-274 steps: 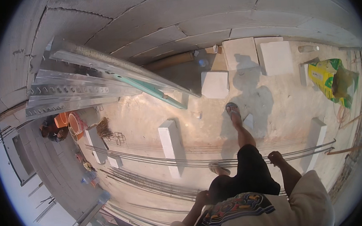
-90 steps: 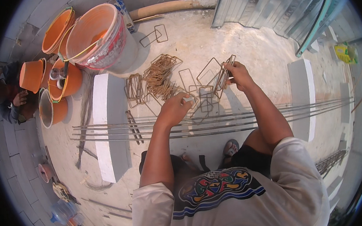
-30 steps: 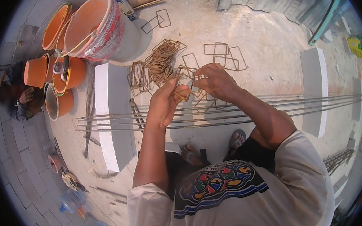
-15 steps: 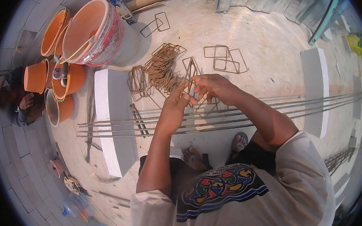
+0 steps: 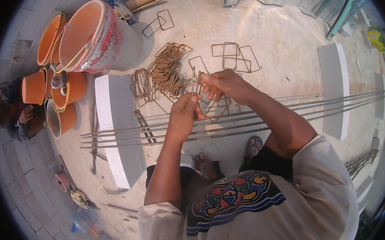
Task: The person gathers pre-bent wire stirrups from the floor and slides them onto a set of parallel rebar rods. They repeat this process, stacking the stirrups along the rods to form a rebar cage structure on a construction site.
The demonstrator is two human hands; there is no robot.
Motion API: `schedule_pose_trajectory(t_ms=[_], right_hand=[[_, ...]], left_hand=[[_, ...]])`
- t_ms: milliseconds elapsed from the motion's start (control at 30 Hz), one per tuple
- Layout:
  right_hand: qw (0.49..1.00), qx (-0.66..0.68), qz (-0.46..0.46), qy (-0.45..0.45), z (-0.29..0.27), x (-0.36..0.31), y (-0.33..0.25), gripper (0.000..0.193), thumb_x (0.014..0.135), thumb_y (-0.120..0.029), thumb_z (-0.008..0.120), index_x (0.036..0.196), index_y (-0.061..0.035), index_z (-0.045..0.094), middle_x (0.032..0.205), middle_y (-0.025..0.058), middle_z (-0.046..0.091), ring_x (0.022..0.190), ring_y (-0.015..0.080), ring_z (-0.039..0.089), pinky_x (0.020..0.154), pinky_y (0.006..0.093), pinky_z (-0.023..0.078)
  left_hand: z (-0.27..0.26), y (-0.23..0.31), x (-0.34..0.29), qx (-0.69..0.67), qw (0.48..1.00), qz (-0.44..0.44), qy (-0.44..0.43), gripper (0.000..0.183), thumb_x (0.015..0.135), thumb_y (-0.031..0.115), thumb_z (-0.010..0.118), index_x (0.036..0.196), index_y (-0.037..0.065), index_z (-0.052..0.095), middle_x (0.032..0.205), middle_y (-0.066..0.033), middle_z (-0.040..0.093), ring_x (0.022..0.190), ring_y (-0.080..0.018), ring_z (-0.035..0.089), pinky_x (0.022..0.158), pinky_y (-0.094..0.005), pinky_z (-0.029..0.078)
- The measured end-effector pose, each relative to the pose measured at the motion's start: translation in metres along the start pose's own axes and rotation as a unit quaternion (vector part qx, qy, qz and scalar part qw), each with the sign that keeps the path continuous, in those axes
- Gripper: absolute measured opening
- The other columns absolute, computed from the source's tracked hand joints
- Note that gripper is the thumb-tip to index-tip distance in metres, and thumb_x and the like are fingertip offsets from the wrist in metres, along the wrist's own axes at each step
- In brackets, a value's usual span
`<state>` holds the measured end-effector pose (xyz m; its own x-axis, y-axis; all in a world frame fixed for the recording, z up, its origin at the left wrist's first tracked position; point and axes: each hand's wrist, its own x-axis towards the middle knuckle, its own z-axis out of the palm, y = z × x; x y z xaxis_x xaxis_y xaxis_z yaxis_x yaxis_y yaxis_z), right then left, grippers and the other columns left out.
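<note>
Rusty rebar stirrups point(image 5: 195, 82), bent into narrow rectangles, stand on edge between my hands; how many is hard to tell. My left hand point(image 5: 184, 113) pinches them low down, thumb on the near side. Higher up, my right hand point(image 5: 226, 85) grips the right part between thumb and fingers. Just beyond lies a heaped pile of stirrups point(image 5: 166, 70), with a looser bunch point(image 5: 144, 84) at its left. More single stirrups point(image 5: 235, 57) overlap on the floor to the right. Under my forearms run several long steel bars point(image 5: 229, 128).
The bars rest across two grey-white blocks, a left block point(image 5: 120, 125) and a right block point(image 5: 334, 87). A long-handled tool point(image 5: 144, 125) lies by the left block. Orange buckets point(image 5: 58, 91) and a large bucket point(image 5: 86, 38) stand far left, near another person's hand point(image 5: 25, 114).
The stirrups in my hands now show as separate upright legs with a gap between them. My right hand has tilted and shifted slightly. The whole view has moved a little.
</note>
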<state>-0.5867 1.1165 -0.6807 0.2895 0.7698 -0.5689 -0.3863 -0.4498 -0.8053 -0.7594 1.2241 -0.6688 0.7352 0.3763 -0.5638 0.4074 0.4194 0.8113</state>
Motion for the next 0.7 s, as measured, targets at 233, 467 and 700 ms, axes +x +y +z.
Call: schedule_pose_trajectory(t_ms=[233,467,700], right_hand=[[0.808,-0.58,-0.029,0.097,-0.117,0.084,0.154,0.017,0.084,-0.018,0.061,0.092,-0.0055,0.069,0.097,0.0123,0.066,0.09,0.0315,0.066,0.079,0.0417,0.053],[0.742,-0.667,0.007,0.07,-0.085,0.11,0.212,0.017,0.087,-0.012,0.055,0.097,-0.0102,0.069,0.111,0.0123,0.06,0.104,0.0314,0.062,0.086,0.046,0.05],[0.66,-0.745,-0.097,0.029,-0.082,0.111,0.217,0.018,0.09,-0.019,0.052,0.097,-0.0177,0.069,0.098,0.0074,0.062,0.097,0.0242,0.061,0.078,0.0405,0.048]], left_hand=[[-0.016,0.026,-0.007,-0.077,0.994,0.022,0.074,0.029,0.102,0.018,0.045,0.127,0.003,0.046,0.078,-0.0051,0.056,0.06,-0.0159,0.056,0.051,-0.0302,0.046],[-0.023,0.026,-0.017,-0.154,0.984,-0.026,0.09,0.029,0.099,0.012,0.046,0.128,0.005,0.045,0.083,-0.0062,0.058,0.064,-0.0168,0.059,0.053,-0.0313,0.048],[-0.033,0.023,-0.021,-0.22,0.975,-0.014,0.02,0.031,0.1,0.013,0.047,0.128,0.001,0.044,0.089,-0.0083,0.06,0.069,-0.0159,0.062,0.056,-0.0288,0.053]])
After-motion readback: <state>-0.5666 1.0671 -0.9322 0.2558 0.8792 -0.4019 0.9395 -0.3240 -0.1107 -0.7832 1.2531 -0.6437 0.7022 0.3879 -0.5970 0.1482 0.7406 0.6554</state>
